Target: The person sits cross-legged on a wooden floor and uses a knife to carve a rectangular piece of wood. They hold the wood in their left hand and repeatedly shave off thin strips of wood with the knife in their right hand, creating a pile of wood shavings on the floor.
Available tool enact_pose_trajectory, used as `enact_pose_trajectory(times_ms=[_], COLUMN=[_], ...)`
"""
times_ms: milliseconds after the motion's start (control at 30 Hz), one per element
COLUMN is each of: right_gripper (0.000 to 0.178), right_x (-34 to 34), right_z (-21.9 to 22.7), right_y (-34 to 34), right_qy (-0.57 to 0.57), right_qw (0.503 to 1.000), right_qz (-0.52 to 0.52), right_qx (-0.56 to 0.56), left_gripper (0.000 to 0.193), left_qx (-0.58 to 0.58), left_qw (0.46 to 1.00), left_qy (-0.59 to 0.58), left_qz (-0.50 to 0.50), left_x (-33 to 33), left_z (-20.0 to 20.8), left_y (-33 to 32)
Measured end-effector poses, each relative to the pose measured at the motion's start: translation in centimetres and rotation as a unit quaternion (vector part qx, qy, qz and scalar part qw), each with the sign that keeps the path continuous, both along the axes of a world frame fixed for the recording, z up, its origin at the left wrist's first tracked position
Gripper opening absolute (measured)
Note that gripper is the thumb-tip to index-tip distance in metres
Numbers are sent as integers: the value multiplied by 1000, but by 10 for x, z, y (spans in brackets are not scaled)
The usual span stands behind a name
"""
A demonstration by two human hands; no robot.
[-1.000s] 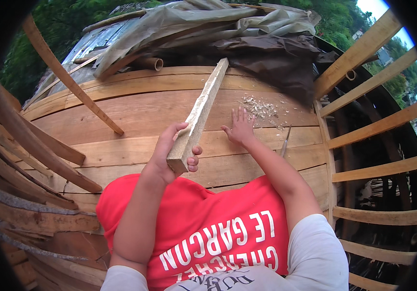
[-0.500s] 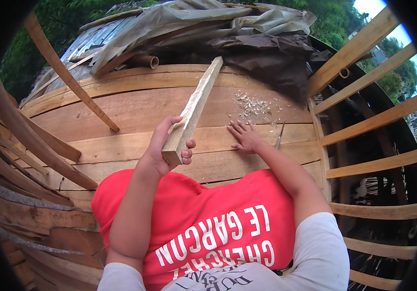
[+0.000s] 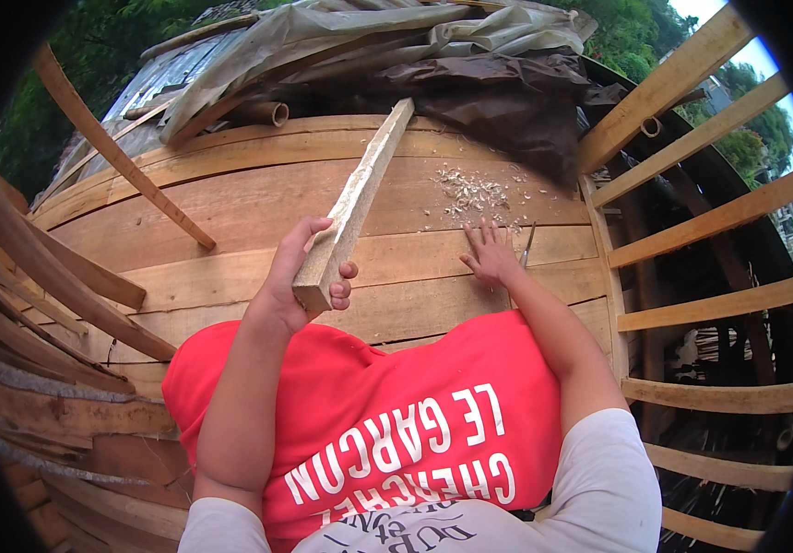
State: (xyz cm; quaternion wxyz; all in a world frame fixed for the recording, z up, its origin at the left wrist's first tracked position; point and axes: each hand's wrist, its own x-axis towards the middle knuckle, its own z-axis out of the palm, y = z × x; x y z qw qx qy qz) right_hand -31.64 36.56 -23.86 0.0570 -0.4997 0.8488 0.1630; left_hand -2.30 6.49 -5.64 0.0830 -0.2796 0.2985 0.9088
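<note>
one wooden batten (image 3: pixel 360 184) rises from left hand's (image 3: pixel 297 276) clasp.

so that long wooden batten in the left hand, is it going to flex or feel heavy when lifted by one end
The wooden batten looks stiff: it runs straight, no sag. Probably light, since the left hand alone holds its end. Its far end seems to rest on the planks, so it may pivot there.

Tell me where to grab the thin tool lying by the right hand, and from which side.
Take the tool near its lower end, coming down from above with the right hand, whose fingers already lie just left of it. It is a slim shaft lying flat on the planks, pointing away from the person, so a pinch across its narrow width probably suits best. Its tip and kind are too small to tell.
</note>
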Motion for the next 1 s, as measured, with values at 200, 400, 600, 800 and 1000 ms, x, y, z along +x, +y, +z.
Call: enact_pose_trajectory(times_ms=[200,400,600,800,1000], right_gripper=[82,81,80,83,86], right_x=[27,17,24,14,54], right_z=[14,6,15,23,16], right_y=[-16,-11,-1,8,-28], right_qy=[-62,-135,-118,24,-9], right_qw=[965,938,941,977,971], right_qz=[253,314,317,211,238], right_qx=[-27,55,-20,-9,-5], left_gripper=[39,38,37,37,36], left_qx=[-7,2,1,17,9], left_qw=[1000,1000,1000,1000,1000], left_qy=[-13,-4,-7,1,13], left_qz=[6,3,3,8,1], left_x=[0,1,0,1,-1], left_z=[-2,0,-2,-4,0], left_y=[-4,-4,-5,-7,-3])
